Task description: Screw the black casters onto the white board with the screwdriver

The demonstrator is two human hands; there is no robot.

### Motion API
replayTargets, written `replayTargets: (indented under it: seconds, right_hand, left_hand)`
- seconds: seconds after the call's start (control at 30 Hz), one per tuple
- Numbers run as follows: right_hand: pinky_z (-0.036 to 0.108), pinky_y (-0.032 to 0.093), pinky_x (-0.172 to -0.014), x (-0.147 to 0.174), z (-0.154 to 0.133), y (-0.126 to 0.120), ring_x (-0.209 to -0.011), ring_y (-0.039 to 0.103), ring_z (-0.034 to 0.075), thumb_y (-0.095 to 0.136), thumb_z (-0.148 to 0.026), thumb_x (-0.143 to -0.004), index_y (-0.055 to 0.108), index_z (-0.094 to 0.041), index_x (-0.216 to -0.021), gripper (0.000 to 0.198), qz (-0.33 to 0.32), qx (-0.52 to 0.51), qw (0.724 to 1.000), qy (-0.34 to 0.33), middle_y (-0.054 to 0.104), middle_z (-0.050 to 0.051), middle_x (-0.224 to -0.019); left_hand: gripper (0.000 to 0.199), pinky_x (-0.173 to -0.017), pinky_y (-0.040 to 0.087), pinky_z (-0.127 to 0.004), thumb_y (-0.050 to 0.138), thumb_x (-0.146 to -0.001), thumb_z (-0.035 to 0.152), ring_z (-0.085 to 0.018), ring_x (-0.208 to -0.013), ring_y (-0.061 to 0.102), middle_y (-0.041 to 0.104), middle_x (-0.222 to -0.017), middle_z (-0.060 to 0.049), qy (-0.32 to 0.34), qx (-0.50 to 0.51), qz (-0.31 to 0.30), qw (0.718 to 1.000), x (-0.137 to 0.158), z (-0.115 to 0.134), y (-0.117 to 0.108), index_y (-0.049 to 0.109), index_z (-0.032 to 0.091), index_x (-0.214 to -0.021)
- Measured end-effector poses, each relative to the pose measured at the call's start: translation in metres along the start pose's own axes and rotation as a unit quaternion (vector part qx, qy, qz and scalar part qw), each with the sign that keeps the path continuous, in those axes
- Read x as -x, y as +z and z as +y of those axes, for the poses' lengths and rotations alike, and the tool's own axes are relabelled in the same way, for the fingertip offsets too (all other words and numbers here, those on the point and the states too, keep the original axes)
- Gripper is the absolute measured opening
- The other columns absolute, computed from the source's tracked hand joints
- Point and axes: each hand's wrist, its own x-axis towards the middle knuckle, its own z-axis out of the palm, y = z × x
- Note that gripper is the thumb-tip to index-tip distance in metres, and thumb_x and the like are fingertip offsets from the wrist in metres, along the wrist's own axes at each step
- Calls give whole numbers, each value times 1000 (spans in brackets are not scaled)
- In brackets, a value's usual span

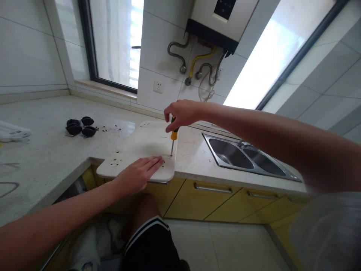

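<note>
From the head-worn camera, looking forward and down into a kitchen: a white, smooth, round-cornered panel (135, 145) dotted with small dark holes lies flat on a pale speckled stone countertop (194, 154), its near edge reaching past the counter's front edge. The person's right hand (182, 113) comes in from the right, its fingers wrapped around the black-and-yellow handle of a slim metal-shafted screwdriver (174, 134). The tool stands nearly upright, its tip down at the panel's surface close to the right edge. The person's left hand (141, 171) lies palm down on the panel's near part, fingers straight, together and grasping nothing, the fingertips just beside the screwdriver's tip and next to a few holes. To the left on the counter sits a cluster of four glossy black rounded parts (88, 131), with a scatter of small dark pieces (104, 130) between them and the panel. To the right, a stainless-steel double-basin sink (225, 152) is set into the counter, above yellow cabinet doors (208, 203) with metal bar handles. On the tiled wall behind hangs a boxy pale water heater (205, 15), with grey hoses and a yellow hose (197, 59) beneath it.
</note>
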Motion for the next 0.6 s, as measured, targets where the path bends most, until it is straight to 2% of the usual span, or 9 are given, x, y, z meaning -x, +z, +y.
replayTargets:
  seconds: [0.07, 0.17, 0.2, 0.27, 0.33, 0.4, 0.47, 0.53, 0.6]
  right_hand:
    - [31, 51, -79, 2, -2, -1, -96, 72, 21, 94, -55, -80, 75, -29, -128, 57, -22, -24, 999, -23, 81, 2, -109]
    - [36, 51, -74, 2, -6, -3, -86, 72, 25, 73, -67, -95, 79, -17, -108, 52, -15, -7, 1000, 16, 79, 11, -95]
    - [39, 50, -75, 1, -7, -4, -86, 72, 28, 62, -67, -102, 79, -14, -103, 55, -6, 7, 1000, 30, 78, 14, -91]
    - [41, 49, -77, -2, -9, -8, -87, 72, 28, 52, -53, -109, 79, -14, -112, 47, -5, 24, 999, 30, 79, 15, -95]
    - [37, 49, -77, -5, -8, -11, -85, 72, 23, 61, -37, -105, 77, -23, -128, 32, -41, 25, 999, 10, 81, 8, -103]
    - [35, 50, -75, -8, -6, -12, -82, 72, 21, 75, -30, -94, 76, -28, -134, 40, -76, 28, 997, 0, 81, 3, -106]
    - [36, 50, -75, -9, -5, -10, -81, 72, 22, 81, -35, -90, 79, -25, -128, 39, -81, 38, 996, 2, 82, 4, -98]
    - [39, 50, -77, -9, -5, -6, -84, 72, 25, 75, -41, -96, 81, -19, -116, 30, -63, 50, 997, -1, 80, 6, -86]
    - [39, 51, -81, -6, -7, -5, -88, 73, 24, 69, -38, -101, 81, -19, -115, 27, -50, 52, 997, -15, 81, 7, -87]
  left_hand:
    - [98, -128, 44, -47, 61, -73, 1, -35, -155, 54, 49, -173, -23, 0, 0, 0, 1000, 0, 0, 0, 43, 5, -169]
    - [97, -128, 44, -46, 61, -74, 1, -34, -155, 54, 51, -172, -22, -1, 2, 4, 1000, 0, 0, 0, 44, 5, -169]
    - [96, -128, 43, -45, 60, -74, 1, -34, -155, 54, 51, -172, -22, -1, 2, 8, 1000, 0, 0, 0, 44, 5, -169]
    - [96, -129, 43, -44, 60, -74, 1, -33, -155, 54, 52, -172, -22, -1, 1, 13, 1000, 0, 0, 0, 45, 6, -169]
    - [96, -128, 43, -44, 60, -74, 0, -34, -154, 55, 52, -171, -22, 0, 1, 15, 1000, 0, 0, 0, 45, 6, -169]
    - [96, -128, 44, -45, 61, -74, 1, -34, -154, 55, 51, -171, -23, 1, 3, 12, 1000, 1, 0, 0, 45, 5, -168]
    - [95, -128, 45, -46, 62, -75, 1, -35, -155, 54, 51, -171, -24, 0, 4, 9, 1000, 0, 0, -1, 45, 5, -168]
    - [94, -128, 45, -46, 62, -75, 1, -34, -155, 54, 52, -171, -23, -1, 3, 8, 1000, 0, 1, -2, 45, 5, -168]
    - [94, -128, 45, -46, 61, -75, 1, -34, -154, 55, 53, -171, -23, 0, 1, 7, 1000, -1, 1, -3, 46, 4, -168]
